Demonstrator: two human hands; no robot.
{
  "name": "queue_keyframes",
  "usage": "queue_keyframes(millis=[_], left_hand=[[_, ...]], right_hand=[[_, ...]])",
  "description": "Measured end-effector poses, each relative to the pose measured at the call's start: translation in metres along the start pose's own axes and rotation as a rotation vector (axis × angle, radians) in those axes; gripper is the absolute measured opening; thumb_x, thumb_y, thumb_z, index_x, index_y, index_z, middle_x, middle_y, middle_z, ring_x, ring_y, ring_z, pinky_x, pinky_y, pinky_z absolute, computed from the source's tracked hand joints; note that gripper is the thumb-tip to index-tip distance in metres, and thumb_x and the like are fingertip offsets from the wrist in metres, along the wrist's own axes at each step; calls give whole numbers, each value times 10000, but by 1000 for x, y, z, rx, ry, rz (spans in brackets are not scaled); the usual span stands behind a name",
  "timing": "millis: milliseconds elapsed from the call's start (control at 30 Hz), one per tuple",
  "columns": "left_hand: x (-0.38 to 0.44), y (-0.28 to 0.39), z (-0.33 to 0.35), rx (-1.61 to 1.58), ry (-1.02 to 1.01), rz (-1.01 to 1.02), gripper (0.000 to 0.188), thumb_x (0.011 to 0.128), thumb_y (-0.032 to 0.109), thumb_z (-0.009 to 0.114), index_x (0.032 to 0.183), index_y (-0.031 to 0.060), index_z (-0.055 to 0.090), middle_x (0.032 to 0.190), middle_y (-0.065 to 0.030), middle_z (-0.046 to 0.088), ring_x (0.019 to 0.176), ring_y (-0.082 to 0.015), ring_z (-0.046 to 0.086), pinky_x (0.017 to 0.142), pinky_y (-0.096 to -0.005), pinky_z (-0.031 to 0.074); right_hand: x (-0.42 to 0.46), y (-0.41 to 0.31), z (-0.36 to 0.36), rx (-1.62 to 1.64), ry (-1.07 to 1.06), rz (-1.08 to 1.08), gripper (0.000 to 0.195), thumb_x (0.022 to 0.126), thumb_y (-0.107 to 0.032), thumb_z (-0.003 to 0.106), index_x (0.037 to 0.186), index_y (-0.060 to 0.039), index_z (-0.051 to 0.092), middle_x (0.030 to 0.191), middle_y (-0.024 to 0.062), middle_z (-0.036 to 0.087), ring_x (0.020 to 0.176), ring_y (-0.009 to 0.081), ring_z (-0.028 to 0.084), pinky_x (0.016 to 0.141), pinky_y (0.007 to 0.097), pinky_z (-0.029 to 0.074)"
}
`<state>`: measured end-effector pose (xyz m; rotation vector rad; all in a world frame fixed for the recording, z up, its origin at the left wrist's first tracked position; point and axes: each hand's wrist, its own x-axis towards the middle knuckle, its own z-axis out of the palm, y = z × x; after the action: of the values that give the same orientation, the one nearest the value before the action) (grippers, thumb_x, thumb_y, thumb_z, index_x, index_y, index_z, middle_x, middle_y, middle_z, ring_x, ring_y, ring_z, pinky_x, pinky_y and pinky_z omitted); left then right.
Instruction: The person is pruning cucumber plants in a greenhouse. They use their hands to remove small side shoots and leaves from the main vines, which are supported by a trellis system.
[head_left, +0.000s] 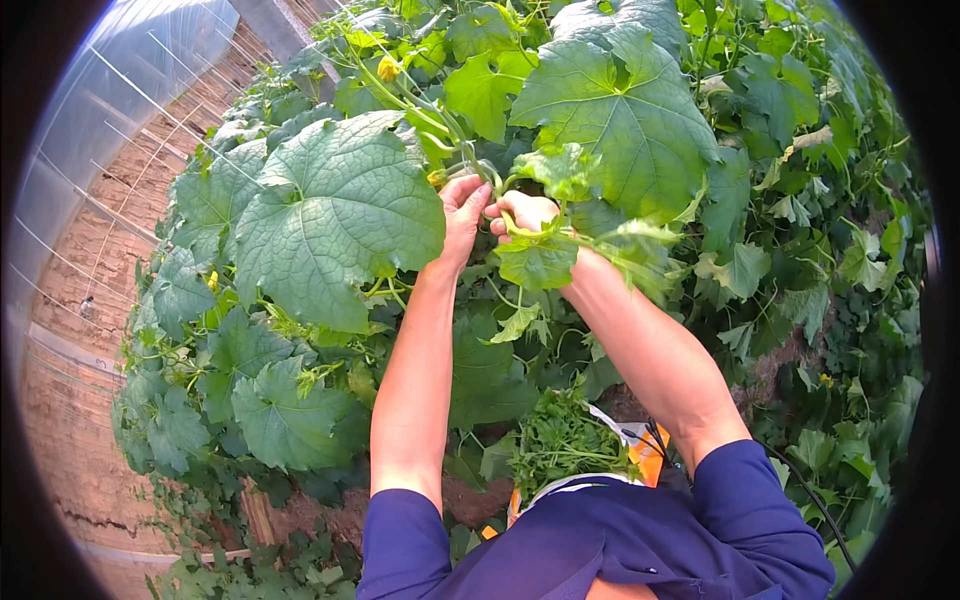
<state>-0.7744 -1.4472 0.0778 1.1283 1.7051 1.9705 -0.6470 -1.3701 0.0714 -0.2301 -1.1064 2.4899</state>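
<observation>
At the middle of a climbing gourd vine, my left hand (460, 217) pinches the green vine stem (469, 154) between thumb and fingers. Close beside it, my right hand (531, 211) is curled at the same spot, and its fingertips are partly hidden. A leafy shoot (536, 259) hangs over my right hand and wrist, slightly blurred at its tip. Just left of my left hand spreads a broad leaf (337, 217). Above my right hand hangs another large leaf (619, 112). Yellow flower buds (388, 68) show on the stems above my hands.
Below my arms, a white and orange container (649, 457) holds cut green shoots (566, 435). A dark cable (814, 499) runs at the lower right. Strings (142, 86) stretch before a brown earthen wall (82, 420) at left. A grey post (274, 30) rises behind the vines.
</observation>
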Motion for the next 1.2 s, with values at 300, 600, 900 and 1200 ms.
queue_keyframes(millis=[300,600,900,1200], left_hand=[[-6,13,15,23,9,-43,182,887,93,666,1026,-23,644,891,-49,676,736,-84,603,661,-241,502],[-7,16,19,33,29,-32,178,879,77,678,1021,-26,647,869,-53,677,717,-100,613,655,-239,510],[-2,5,22,-113,37,-14,111,883,49,653,981,-4,658,879,-40,677,727,-89,616,620,-237,524],[-74,51,-13,578,86,137,150,891,95,614,1011,12,650,914,-132,664,815,-222,641,694,-329,505]], right_hand=[[5,-13,0,-140,152,125,163,882,-236,490,823,-93,542,661,-11,534,510,70,462,465,241,408],[6,-28,-7,-921,75,-82,260,803,-278,581,788,-24,631,667,105,612,555,200,577,488,358,443],[5,-30,-13,-1641,73,-527,194,834,-222,537,899,-98,671,880,164,677,846,367,650,754,470,505],[-86,-3,16,-1501,2,-303,378,945,-36,463,1317,-97,486,795,135,646,740,258,636,722,351,507]])
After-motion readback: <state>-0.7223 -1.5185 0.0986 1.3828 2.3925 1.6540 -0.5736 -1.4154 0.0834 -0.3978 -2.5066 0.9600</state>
